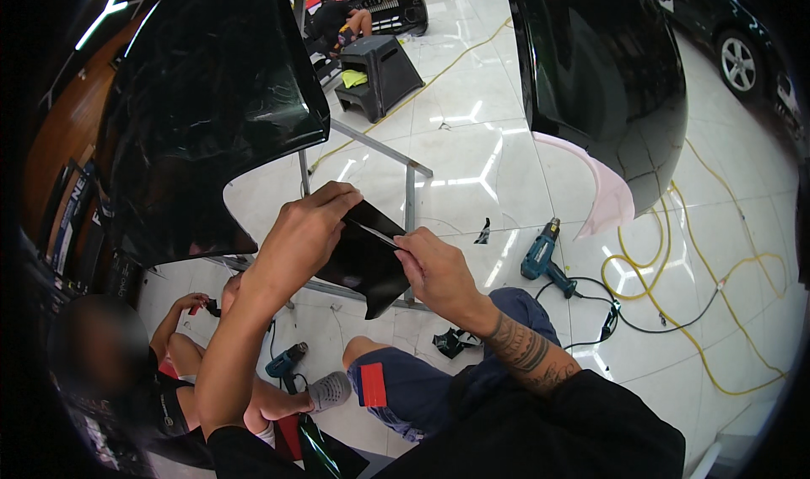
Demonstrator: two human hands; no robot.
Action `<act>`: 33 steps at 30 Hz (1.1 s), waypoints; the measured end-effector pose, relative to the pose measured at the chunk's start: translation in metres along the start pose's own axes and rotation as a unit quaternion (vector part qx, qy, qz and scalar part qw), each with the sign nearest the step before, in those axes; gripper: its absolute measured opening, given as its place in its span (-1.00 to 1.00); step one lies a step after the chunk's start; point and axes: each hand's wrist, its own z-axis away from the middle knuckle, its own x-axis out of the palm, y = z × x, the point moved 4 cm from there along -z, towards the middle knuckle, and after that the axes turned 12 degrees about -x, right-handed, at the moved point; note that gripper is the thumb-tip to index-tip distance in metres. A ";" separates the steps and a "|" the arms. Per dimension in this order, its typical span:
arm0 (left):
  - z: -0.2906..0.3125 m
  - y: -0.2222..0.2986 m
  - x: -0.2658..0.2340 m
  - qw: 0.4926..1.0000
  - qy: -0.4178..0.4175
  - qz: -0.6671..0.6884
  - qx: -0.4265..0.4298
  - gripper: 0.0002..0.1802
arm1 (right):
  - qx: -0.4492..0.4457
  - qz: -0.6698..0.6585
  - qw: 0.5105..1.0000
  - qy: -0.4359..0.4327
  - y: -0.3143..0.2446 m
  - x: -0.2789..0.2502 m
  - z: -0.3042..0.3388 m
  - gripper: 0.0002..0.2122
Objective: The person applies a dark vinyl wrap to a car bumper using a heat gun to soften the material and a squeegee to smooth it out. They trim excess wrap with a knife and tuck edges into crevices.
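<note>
Before me, both hands hold a glossy black sheet (359,268) of film, folded or doubled along its upper edge. My left hand (304,230) pinches its upper left corner. My right hand (434,272), below a tattooed forearm, has thumb and fingers closed on the right end of that edge. The sheet hangs down to a point between my hands. To the left stands a large glossy black car panel (211,99) with a curved cutout. A flat red card (372,384) lies on my thigh.
A teal heat gun (542,259) with a black cord lies at right, near a yellow hose (620,268). Another heat gun (288,359) sits beside a co-worker (177,378) at lower left. A second dark panel (607,65), a metal stand (411,196) and a step stool (380,74) stand ahead.
</note>
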 end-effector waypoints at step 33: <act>0.015 -0.011 0.017 0.998 -0.007 0.061 -0.007 -0.53 | 0.004 0.013 0.989 -0.147 0.004 0.001 -0.017 -0.94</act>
